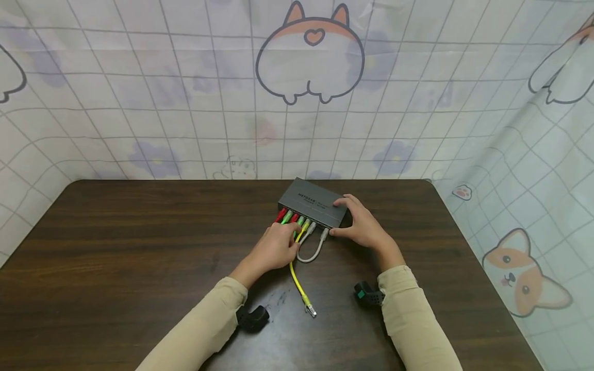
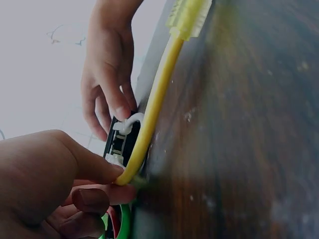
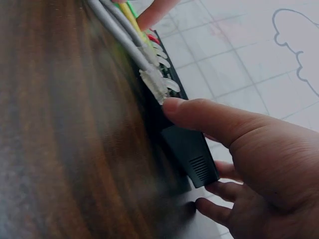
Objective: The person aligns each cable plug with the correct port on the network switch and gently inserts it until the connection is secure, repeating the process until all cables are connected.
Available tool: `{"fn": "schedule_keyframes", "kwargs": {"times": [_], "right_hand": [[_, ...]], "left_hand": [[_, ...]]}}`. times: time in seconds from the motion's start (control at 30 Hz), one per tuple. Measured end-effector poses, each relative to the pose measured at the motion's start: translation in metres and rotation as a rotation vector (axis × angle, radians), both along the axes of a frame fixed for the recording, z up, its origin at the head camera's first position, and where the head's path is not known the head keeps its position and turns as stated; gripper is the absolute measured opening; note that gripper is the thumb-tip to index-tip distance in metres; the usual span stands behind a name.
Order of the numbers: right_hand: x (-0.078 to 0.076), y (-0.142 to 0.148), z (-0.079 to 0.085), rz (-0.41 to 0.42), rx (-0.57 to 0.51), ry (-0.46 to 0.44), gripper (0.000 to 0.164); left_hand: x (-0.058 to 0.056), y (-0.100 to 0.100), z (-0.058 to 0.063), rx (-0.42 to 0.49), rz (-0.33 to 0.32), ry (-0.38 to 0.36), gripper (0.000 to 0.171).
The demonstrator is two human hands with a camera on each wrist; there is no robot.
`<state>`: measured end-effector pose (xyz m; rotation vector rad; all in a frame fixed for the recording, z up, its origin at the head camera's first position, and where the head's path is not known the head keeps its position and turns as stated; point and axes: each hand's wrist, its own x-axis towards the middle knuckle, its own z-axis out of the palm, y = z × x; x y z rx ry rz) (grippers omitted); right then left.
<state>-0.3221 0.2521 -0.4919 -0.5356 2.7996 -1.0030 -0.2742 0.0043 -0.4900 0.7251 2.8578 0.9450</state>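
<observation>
A dark grey network switch (image 1: 306, 197) lies near the table's far edge, with cable plugs along its front side. My left hand (image 1: 277, 246) pinches a yellow network cable (image 2: 154, 104) between thumb and forefinger, close to where it enters the switch. The cable's other plug (image 1: 310, 310) lies free toward me. With my right hand (image 1: 366, 226) I grip the right end of the switch, thumb (image 3: 192, 112) at the front edge beside a grey plug (image 3: 155, 82), fingers around the far side. A short grey-white cable (image 1: 306, 260) loops between two ports.
Red plugs (image 1: 281, 214) and green plugs (image 1: 287, 217) fill the left ports, their cables partly hidden by my left hand. The dark wooden table (image 1: 139, 268) meets a patterned curtain (image 1: 195, 103) behind and at the right. Black wrist straps (image 1: 254, 318) hang below both sleeves.
</observation>
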Motion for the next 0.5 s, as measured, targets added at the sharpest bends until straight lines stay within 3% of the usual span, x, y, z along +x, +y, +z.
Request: {"fn": "schedule_keyframes", "kwargs": {"times": [0.2,0.37,0.5], "right_hand": [[0.0017,-0.0004,0.0029,0.005,-0.001,0.005,0.066],[0.0018,-0.0028,0.0015,0.002,-0.004,-0.002,0.066],[0.0026,-0.0036,0.0015,-0.001,-0.003,-0.015,0.068]], "left_hand": [[-0.0022,0.0011,-0.0004,-0.007,-0.005,0.0,0.025],[-0.0009,-0.0015,0.0041,-0.067,0.019,-0.029,0.026],[0.0025,-0.0047,0.0078,-0.116,0.019,0.005,0.027]]}}
